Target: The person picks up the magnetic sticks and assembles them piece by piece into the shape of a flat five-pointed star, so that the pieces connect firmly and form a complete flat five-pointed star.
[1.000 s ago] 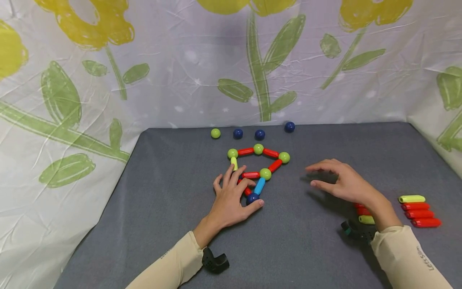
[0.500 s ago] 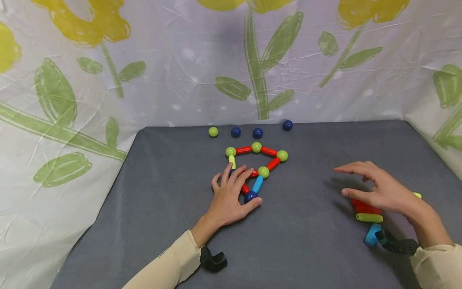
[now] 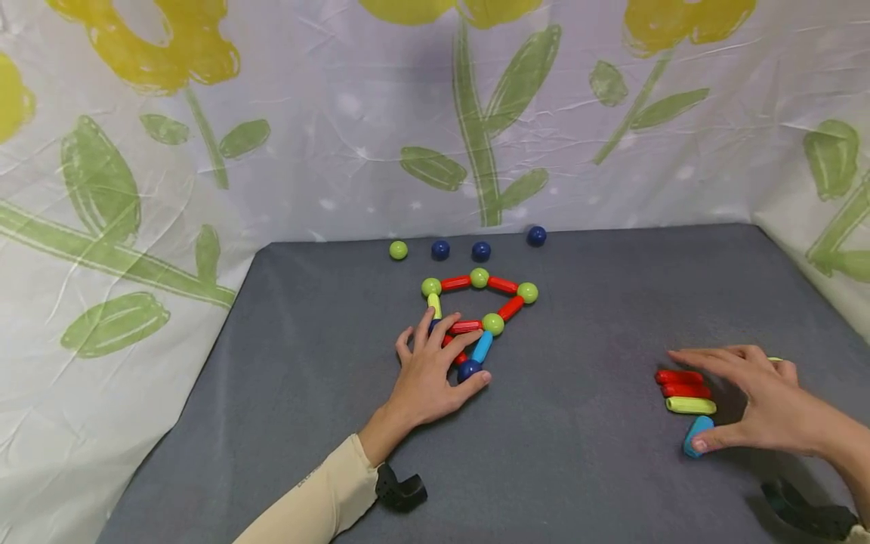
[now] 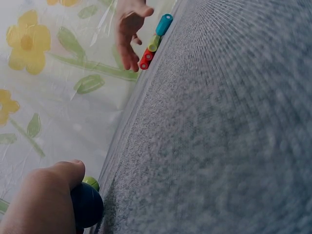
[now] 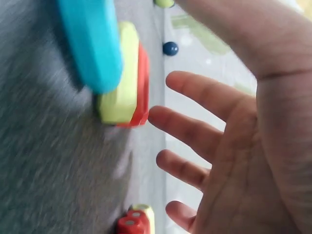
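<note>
Pale sheeting (image 3: pixel 306 174) printed with yellow flowers hangs behind the table, whose top is covered in dark grey cloth (image 3: pixel 578 476). Toward its far edge sit a loose lime-green ball (image 3: pixel 398 250) and three loose navy balls (image 3: pixel 481 251), lined up, I'd guess, so each is easy to pick out.

Nearer the person lies a flat frame of rods and balls, with red rods (image 3: pixel 503 285) between lime-green joints along its far side. It spreads from twelve to two o'clock of the left hand (image 3: pixel 430 381), which lies over its near corner with fingers fanned and apart, the thumb beside a navy corner ball (image 3: pixel 470 371). That hand is likely steadying the joints; how firmly it presses, I can't tell.

Well off toward four o'clock of the frame, the right hand (image 3: pixel 768 400) hangs above the spare pieces — fingers and thumb apart, nothing between them. From its palm, the loose blue rod (image 3: pixel 696 438) lies at eight o'clock, below the thumb tip but with a gap between. At nine is a yellow-green rod (image 3: pixel 690 406), with two spare red rods (image 3: pixel 685 391) just beyond — sorted by colour, it seems, for easy reach.
</note>
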A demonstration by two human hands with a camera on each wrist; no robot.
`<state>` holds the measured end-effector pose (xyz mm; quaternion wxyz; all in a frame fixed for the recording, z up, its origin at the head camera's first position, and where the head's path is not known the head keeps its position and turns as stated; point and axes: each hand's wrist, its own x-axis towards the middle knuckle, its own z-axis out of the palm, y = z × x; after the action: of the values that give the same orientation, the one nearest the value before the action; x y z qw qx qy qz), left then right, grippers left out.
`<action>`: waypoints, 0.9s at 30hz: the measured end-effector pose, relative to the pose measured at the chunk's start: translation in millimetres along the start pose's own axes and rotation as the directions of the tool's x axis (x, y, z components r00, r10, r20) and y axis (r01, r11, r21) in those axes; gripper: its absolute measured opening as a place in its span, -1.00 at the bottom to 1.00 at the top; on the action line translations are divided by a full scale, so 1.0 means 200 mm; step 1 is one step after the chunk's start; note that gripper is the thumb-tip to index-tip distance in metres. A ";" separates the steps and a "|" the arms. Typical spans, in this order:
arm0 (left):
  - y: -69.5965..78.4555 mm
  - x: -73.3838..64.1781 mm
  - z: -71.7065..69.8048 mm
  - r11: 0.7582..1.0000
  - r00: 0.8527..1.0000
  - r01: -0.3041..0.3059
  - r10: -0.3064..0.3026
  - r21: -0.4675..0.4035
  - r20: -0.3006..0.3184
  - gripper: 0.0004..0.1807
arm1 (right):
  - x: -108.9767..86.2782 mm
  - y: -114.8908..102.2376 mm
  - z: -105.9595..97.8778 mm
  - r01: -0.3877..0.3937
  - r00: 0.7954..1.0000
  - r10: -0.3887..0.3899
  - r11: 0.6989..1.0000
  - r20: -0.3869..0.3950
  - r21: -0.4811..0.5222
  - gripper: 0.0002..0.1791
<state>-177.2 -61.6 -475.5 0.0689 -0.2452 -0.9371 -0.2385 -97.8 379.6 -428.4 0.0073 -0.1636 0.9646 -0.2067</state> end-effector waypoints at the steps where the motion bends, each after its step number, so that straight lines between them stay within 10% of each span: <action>1: 0.00 0.00 0.00 1.000 1.000 0.000 0.000 -0.001 0.000 -0.31 | -0.01 0.00 0.00 -0.007 1.000 0.008 1.000 0.009 -0.005 0.29; 27: 0.00 0.00 0.00 1.000 1.000 -0.002 0.002 -0.012 -0.009 -0.38 | -0.03 0.09 0.08 0.002 0.990 -0.014 0.996 -0.140 -0.088 0.03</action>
<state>-177.3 -61.4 -475.3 0.0718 -0.2457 -0.9351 -0.2451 -95.6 390.1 -451.1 -0.0687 -0.1527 0.9701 -0.1754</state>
